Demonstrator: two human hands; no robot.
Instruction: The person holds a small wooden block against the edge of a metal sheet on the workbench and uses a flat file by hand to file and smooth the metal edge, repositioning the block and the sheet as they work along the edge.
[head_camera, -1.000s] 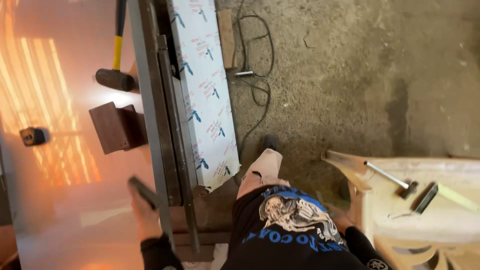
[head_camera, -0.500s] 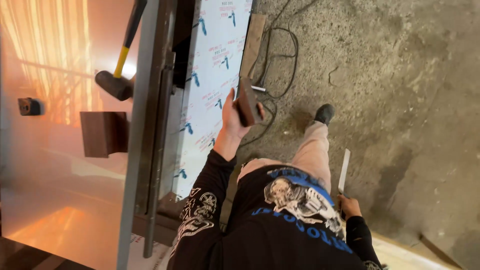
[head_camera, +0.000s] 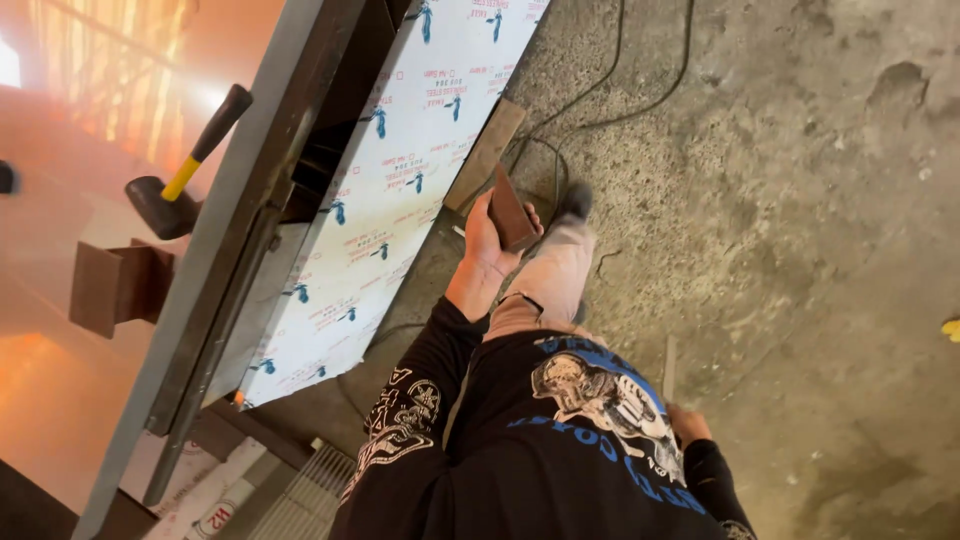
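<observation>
Left hand (head_camera: 487, 238) grips one brown rectangular block (head_camera: 512, 210); right hand (head_camera: 688, 424) fingers hidden, cannot tell; one white film-wrapped panel (head_camera: 400, 190), blue-red repeating marks, beside one black rubber mallet (head_camera: 185, 165).

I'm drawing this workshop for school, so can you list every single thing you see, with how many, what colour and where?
Block: one, brown, flat, held in the left hand.
Mallet: one, black head, yellow and black handle, on the table at left.
Angle piece: one, brown, on the table below the mallet.
Metal frame: one, grey, slanting along the table edge.
Film-covered sheet: one, white with blue and red print, leaning beside the frame.
Wooden board: one, tan, on the floor by the sheet.
Cables: black, on the concrete floor.
Left hand: fingers closed on the block.
Right hand: low right, holding a thin strip.
</observation>
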